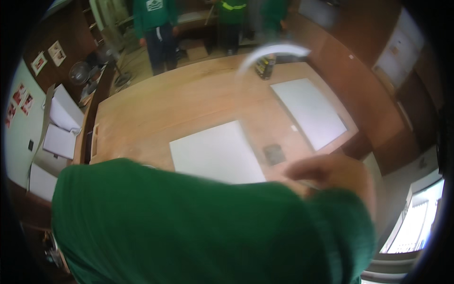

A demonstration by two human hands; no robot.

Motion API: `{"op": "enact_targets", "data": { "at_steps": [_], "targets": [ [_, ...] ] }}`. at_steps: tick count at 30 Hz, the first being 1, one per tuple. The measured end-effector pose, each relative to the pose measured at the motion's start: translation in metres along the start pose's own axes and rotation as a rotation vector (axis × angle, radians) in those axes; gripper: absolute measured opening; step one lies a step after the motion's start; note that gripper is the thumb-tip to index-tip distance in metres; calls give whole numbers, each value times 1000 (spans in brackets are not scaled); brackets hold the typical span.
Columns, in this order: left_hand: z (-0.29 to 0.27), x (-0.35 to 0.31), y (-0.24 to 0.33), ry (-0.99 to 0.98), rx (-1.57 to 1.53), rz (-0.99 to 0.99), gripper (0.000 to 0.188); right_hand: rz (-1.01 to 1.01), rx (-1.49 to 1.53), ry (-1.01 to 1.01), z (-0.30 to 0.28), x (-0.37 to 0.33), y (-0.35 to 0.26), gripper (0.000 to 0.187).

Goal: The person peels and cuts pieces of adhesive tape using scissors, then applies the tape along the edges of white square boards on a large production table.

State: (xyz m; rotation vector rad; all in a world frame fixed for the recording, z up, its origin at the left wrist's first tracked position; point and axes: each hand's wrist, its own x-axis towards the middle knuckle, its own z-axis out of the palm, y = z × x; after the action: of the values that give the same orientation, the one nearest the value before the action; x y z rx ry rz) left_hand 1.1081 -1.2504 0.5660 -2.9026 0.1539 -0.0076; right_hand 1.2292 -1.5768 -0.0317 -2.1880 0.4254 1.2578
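Observation:
Green sleeves (189, 222) fill the lower part of the head view, one reaching across from the left. At the right, my right hand (326, 171) is bent inward over the table edge, smeared by motion; I cannot make out whether it holds anything. A strip of skin under it may be my left hand, but its fingers are hidden. Nearest to the hands are a white rectangular panel (213, 149), partly covered by the sleeve, and a small grey square pad (274, 154). A second white panel (309, 113) lies farther right.
The large wooden table (156, 111) carries a dark can (265, 67) and a blurred white curved strip (276, 51) at its far side. Several people in green (155, 21) stand beyond. A fan (80, 72) is at the far left, a brown partition (364, 80) along the right.

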Motion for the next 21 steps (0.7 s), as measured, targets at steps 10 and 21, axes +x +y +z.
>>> {"op": "enact_targets", "data": {
  "at_steps": [10, 21],
  "targets": [
    [11, -7, 1, 86, -54, -108, 15, 90, 52, 19, -13, -19, 18, 28],
    [115, -73, -148, -46, -106, 23, 7, 51, 56, -32, 7, 5, -19, 32]
  ]
}}
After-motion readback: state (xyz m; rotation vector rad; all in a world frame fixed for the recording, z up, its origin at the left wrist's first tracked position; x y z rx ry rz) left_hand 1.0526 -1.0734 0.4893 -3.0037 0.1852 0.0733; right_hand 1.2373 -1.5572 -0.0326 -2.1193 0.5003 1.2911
